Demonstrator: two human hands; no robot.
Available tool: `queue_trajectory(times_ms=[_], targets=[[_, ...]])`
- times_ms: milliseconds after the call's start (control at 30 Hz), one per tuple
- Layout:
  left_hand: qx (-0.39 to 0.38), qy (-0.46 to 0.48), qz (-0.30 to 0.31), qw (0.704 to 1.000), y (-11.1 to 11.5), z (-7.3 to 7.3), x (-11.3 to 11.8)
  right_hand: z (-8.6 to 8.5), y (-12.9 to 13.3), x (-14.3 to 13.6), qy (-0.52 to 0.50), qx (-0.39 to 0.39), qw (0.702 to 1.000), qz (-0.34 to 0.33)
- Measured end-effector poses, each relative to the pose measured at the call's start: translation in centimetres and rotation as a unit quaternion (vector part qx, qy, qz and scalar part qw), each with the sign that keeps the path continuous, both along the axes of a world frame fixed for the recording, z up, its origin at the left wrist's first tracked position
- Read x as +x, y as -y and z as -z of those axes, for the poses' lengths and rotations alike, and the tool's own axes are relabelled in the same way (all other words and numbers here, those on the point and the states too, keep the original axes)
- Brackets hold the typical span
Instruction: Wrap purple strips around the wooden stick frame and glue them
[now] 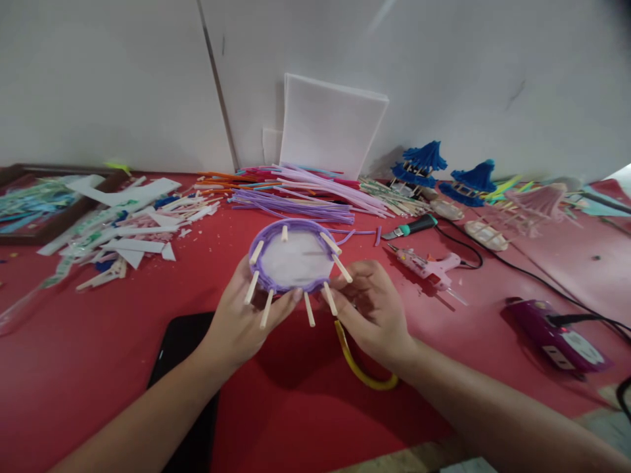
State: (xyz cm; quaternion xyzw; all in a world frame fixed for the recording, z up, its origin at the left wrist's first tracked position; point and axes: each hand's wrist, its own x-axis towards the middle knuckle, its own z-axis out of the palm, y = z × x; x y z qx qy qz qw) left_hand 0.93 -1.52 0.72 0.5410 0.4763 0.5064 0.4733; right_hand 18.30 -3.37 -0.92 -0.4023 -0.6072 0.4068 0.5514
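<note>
A round craft piece [296, 259] with a white disc inside, a purple pipe cleaner rim and several short wooden sticks around it is held above the red table. My left hand [244, 312] grips its left and near side, thumb pressed on the rim. My right hand [372, 309] has its fingers closed at the lower right of the rim, partly hidden behind a stick. Under the right hand a curved yellow pipe cleaner [362, 374] shows; I cannot tell whether the hand touches it. Purple pipe cleaners [296, 207] lie just beyond the piece.
A pink glue gun [428, 266], a green-and-black cutter [411, 226] and a purple power strip [557, 335] with cords lie right. Blue umbrella-like models [424, 157] stand behind. Paper scraps [133, 236] and a brown tray [64, 233] are left. A black phone-like slab [190, 368] lies under my left forearm.
</note>
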Motion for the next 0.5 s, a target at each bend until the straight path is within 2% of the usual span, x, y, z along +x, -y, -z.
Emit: queue_trajectory(times_ms=[33,100,200,300,500], targets=[[0.012,-0.005,-0.011,1.000,0.07,-0.03,0.04,0.01,0.02,-0.05,-0.007,-0.006,1.000,-0.001],[0.009,0.016,0.004,1.000,0.20,-0.16,0.27,-0.06,-0.02,-0.05,0.013,-0.025,0.999,-0.023],[-0.033,0.077,0.055,0.995,0.39,-0.30,0.78,-0.26,-0.15,0.10,0.093,-0.020,0.995,-0.030],[-0.074,0.108,0.060,0.990,0.59,-0.22,1.00,-0.39,-0.18,0.28,0.169,-0.001,0.986,-0.007],[-0.075,0.069,0.071,0.992,1.06,-0.64,0.68,-0.27,-0.16,0.54,0.222,0.048,0.974,0.003]])
